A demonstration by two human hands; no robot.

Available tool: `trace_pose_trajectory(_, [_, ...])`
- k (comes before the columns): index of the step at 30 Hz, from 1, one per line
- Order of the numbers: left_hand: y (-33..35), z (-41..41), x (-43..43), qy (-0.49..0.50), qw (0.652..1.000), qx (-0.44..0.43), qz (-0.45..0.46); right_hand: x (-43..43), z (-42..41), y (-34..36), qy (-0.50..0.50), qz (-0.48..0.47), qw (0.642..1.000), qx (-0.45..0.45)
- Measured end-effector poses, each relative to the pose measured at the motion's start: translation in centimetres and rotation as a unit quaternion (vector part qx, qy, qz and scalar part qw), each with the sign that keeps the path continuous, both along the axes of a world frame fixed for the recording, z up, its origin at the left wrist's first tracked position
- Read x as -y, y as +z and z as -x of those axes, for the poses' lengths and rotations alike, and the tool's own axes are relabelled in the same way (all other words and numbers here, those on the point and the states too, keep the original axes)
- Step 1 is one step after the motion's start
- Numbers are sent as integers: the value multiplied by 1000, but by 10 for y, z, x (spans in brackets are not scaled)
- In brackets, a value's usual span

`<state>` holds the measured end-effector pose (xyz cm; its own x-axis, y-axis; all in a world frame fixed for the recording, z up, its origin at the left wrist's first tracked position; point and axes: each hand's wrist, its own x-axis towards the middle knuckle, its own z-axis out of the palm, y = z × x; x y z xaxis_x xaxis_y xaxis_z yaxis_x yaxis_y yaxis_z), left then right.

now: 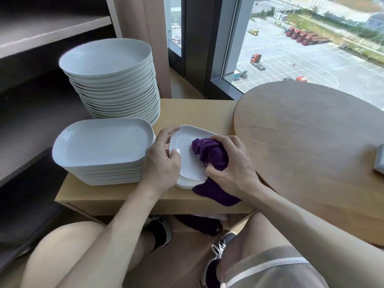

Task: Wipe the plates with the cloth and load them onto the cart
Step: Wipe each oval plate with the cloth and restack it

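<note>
Low wooden bench (197,113), frame centre: small white plate (187,150) above it, judged rigid, slick and breakable, best held by the rim, is gripped at its left edge by the left hand (162,161), fingers curled; right hand (230,163) clenches purple cloth (209,152) against it.

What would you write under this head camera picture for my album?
The left hand holds a white plate while the right hand presses a purple cloth on it, beside two plate stacks.
</note>
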<state>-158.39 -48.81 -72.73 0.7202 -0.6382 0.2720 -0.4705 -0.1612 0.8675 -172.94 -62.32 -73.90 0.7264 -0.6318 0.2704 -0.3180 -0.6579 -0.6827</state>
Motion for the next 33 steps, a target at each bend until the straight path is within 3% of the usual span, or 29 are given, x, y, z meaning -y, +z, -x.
trace_pose_trajectory(8, [44,-39,-33,168,983,57,37,10,-2,13,-10,22,998,59])
trace_pose_trajectory(18, [50,-102,-80,371,925,-82,16,20,1,-3,-30,-1,999,11])
trace_pose_trajectory(23, [49,-107,-85,383,921,-45,-52,15,2,-6,-12,0,1000,-12])
trace_pose_trajectory(29, [49,-96,-80,340,897,56,-277,8,3,-7,-1,4,999,-41])
trace_pose_trajectory(33, [50,-80,-60,258,930,140,-222,3,2,-6,-5,6,998,-63])
